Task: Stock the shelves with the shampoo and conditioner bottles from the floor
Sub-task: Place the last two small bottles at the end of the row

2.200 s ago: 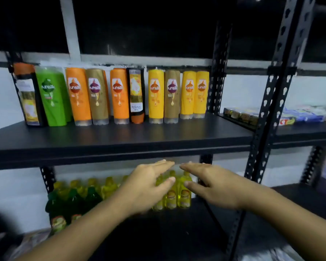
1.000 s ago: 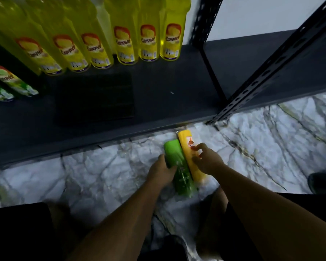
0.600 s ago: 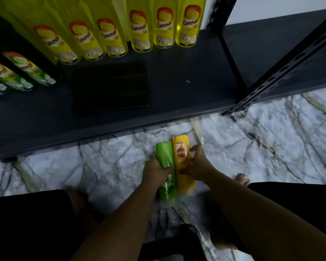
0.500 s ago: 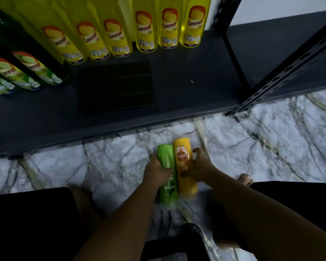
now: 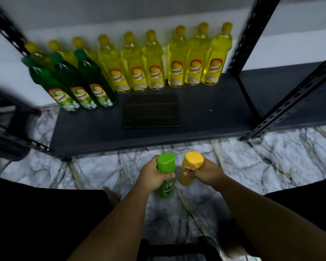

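While both bottles are held over the marble floor [image 5: 271, 162], nothing from this pair is shelved yet. On the bottom shelf [image 5: 205, 125], three green liquid bottles [image 5: 79, 87] are seen at the left, a row of yellow liquid bottles [image 5: 154, 72] to their right along the wall, and a dark flat mat [image 5: 151, 111] in front of those. Lower down, the green shampoo bottle [image 5: 166, 164] is gripped by the left hand [image 5: 153, 175], fingers wrapped round its body. Just beside it, the yellow bottle [image 5: 193, 162] is gripped likewise by the right hand [image 5: 205, 172]. Both appear lifted clear of the floor, end faces toward the camera. Pickup is judged done — carry and placement on a shelf are left. Whether more bottles lie on the floor cannot be told from this view.
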{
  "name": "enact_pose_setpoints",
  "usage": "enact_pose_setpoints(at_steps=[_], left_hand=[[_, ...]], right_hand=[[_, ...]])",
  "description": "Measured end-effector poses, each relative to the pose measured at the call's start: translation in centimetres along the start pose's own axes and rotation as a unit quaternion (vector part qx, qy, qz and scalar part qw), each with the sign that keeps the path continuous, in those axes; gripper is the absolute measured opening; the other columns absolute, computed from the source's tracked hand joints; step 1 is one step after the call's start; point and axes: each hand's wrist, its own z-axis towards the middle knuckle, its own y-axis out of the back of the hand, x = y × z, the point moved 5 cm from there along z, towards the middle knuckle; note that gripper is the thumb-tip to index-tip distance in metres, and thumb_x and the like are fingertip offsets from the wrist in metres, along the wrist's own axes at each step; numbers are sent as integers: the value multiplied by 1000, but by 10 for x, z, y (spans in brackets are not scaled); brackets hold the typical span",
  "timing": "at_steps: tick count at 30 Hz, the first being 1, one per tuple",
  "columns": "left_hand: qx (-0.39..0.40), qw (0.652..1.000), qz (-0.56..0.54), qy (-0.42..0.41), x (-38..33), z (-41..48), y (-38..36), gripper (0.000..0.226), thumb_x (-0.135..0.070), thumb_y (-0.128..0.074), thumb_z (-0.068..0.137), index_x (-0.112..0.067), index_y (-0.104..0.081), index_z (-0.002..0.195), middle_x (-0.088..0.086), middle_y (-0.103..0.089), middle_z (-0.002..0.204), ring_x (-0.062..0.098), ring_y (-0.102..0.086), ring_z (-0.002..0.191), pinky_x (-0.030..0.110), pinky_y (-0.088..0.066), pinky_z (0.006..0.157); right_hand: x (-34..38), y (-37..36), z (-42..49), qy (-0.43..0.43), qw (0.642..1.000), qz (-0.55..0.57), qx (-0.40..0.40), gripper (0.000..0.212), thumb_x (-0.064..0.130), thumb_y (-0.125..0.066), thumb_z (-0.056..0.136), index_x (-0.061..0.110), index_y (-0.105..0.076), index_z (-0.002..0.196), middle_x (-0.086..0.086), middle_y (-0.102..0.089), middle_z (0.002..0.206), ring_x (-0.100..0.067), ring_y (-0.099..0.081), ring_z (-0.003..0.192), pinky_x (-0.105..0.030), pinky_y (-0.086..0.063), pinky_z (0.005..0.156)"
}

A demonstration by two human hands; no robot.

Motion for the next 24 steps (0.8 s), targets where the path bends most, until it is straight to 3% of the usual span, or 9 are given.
enact_pose_setpoints(at_steps=[3,6,12,16,20,24], left_hand=[[4,998,41,-41,-6,-19,9,45,-22,-93,68,-30,-63,101,-7,-73,92,15,-69,89,31,-55,79],[-11,992,96,-77,-16,-35,13,43,-19,-89,73,-27,-59,102,-7,-68,89,14,-64,83,25,-49,71],[-44,963,246,-97,-34,-52,14,40,-23,-80,78,-23,-53,109,6,-68,97,29,-65,91,39,-54,76],[-41,940,325,-99,-33,-60,8,48,-27,-75,86,-20,-48,124,8,-64,111,32,-63,103,34,-43,72],[-52,927,356,-108,-35,-61,10,43,-25,-72,87,-18,-48,122,10,-63,113,33,-63,104,35,-43,72],[-62,937,328,-104,-34,-62,16,43,-27,-73,86,-17,-51,121,11,-66,110,33,-64,102,35,-46,72]], right_hand=[[5,-18,-13,22,999,-27,-4,51,24,-94,60,25,-68,105,4,-74,102,-17,-70,100,-36,-57,90],[9,-29,-14,56,997,-51,-25,52,45,-82,49,34,-64,97,6,-74,101,-17,-70,99,-43,-58,90],[42,-33,-45,103,978,-166,-71,40,24,-74,70,33,-51,101,-2,-68,93,-26,-65,87,-32,-49,68],[45,-34,-54,104,969,-206,-84,38,25,-76,77,30,-49,105,-1,-65,94,-27,-64,89,-28,-41,69],[46,-35,-61,96,966,-218,-99,37,28,-74,81,26,-51,109,-4,-66,98,-28,-65,93,-29,-42,71],[46,-33,-71,95,965,-223,-97,35,29,-74,80,28,-48,103,-4,-66,99,-28,-64,93,-29,-43,71]])
